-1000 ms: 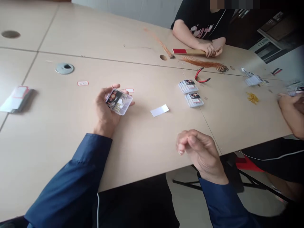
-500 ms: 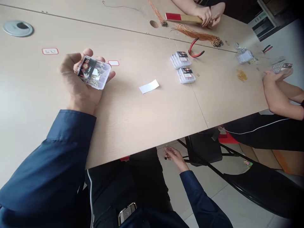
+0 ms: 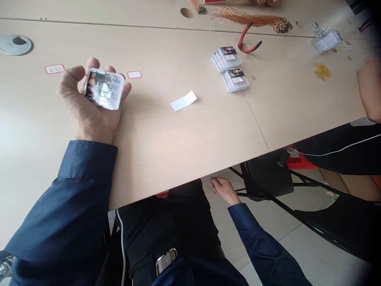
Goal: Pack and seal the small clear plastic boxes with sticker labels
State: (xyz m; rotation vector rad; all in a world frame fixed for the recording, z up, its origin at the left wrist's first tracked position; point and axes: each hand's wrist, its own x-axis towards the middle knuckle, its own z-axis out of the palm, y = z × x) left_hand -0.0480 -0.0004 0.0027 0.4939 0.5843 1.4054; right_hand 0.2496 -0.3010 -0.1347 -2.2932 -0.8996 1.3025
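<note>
My left hand (image 3: 95,103) is raised above the table at the left, its palm up. It is closed around a small clear plastic box (image 3: 105,89) with a dark printed label and small metal pieces inside that look like hooks. Light glares off the lid. My right hand (image 3: 224,190) hangs below the table's front edge, over the floor, with its fingers curled together. Whatever it may hold is hidden. On the table by my left hand lie a red-bordered white sticker (image 3: 134,74) and another red-bordered sticker (image 3: 54,69) with faint print.
A white paper strip (image 3: 183,101) lies mid-table. Beyond it are stacked clear boxes (image 3: 235,79), red-handled pliers (image 3: 248,39) and an orange bundle of cords (image 3: 253,20). Yellow pieces (image 3: 322,71) lie right, near a co-worker's arm (image 3: 369,89). A black folding chair (image 3: 268,174) stands below.
The view has shifted, so the far table items sit higher and farther right. The box in my left hand has tilted slightly. My right hand's fingers have curled in more.
</note>
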